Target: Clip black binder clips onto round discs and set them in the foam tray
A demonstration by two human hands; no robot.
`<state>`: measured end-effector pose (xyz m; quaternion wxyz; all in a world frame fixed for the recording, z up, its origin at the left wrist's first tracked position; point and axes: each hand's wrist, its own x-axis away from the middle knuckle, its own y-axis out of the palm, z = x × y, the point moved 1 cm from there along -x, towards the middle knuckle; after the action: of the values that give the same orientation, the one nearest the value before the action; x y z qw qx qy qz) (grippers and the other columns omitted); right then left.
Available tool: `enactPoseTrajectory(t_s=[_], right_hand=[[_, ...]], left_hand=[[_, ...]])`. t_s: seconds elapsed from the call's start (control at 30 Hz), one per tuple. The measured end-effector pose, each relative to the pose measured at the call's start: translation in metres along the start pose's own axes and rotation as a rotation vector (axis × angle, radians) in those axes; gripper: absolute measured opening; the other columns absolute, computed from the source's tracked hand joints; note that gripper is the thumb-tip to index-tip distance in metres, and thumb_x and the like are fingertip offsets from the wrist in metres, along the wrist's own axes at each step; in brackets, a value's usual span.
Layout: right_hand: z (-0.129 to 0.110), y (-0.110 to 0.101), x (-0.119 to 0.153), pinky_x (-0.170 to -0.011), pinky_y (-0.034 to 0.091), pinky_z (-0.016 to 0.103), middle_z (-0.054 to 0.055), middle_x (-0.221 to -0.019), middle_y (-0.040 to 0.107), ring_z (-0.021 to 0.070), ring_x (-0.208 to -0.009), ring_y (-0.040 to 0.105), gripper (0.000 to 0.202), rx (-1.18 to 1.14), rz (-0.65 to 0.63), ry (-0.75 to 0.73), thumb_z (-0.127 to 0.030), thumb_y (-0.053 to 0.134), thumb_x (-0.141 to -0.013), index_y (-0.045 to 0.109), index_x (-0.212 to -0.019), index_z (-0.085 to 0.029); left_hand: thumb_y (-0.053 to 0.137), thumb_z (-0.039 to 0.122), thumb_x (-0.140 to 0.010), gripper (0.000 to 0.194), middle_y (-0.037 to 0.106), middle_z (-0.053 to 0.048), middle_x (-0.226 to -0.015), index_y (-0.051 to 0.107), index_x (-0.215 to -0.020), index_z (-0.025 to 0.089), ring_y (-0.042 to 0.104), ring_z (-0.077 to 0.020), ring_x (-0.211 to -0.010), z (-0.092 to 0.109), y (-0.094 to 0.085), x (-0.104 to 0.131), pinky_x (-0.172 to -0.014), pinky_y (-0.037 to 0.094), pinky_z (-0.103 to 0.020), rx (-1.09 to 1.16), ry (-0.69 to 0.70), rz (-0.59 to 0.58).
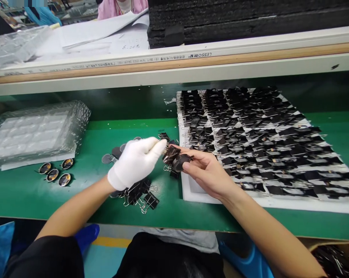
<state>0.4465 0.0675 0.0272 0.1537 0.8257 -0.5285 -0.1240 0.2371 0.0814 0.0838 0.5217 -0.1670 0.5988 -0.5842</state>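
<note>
My left hand (136,160), in a white glove, is closed with thumb and fingers pinching a black binder clip (172,153) by its wire handle. Bare, my right hand (207,170) grips a round black disc-shaped part (181,163) between thumb and fingers, right against the clip. Whether the clip's jaws are around the disc's edge I cannot tell. Below my left hand lies a heap of loose binder clips (138,193). Several flat grey discs (107,158) lie partly hidden behind the glove.
On the right, a white foam board (249,201) carries rows of clipped black parts (249,143). Stacked clear plastic trays (38,127) stand at left, with several small round parts (64,179) in front. A pale ledge (174,71) crosses behind; a person in pink (107,9) is beyond.
</note>
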Motion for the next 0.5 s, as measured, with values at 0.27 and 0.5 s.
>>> enactPoseTrajectory(t_s=[0.27, 0.5], right_hand=[[-0.013, -0.012, 0.000, -0.091, 0.061, 0.039, 0.005, -0.101, 0.079, 0.0202, -0.091, 0.074, 0.028, 0.086, 0.030, -0.018, -0.033, 0.088, -0.076, 0.081, -0.101, -0.026], [-0.020, -0.011, 0.003, -0.090, 0.061, 0.039, 0.006, -0.101, 0.079, 0.0211, -0.094, 0.074, 0.022, 0.127, -0.013, -0.046, -0.033, 0.087, -0.077, 0.081, -0.097, -0.026]], left_hand=[[0.045, 0.038, -0.097, 0.045, 0.038, 0.005, -0.047, 0.040, -0.056, 0.020, 0.033, -0.0092, -0.044, 0.002, 0.002, 0.000, -0.048, 0.026, -0.027, 0.159, 0.170, -0.232], [0.062, 0.052, -0.082, 0.055, 0.025, 0.007, -0.046, 0.030, -0.052, 0.021, 0.023, -0.0078, -0.046, 0.012, 0.003, 0.001, -0.048, 0.023, -0.027, 0.205, 0.056, -0.278]])
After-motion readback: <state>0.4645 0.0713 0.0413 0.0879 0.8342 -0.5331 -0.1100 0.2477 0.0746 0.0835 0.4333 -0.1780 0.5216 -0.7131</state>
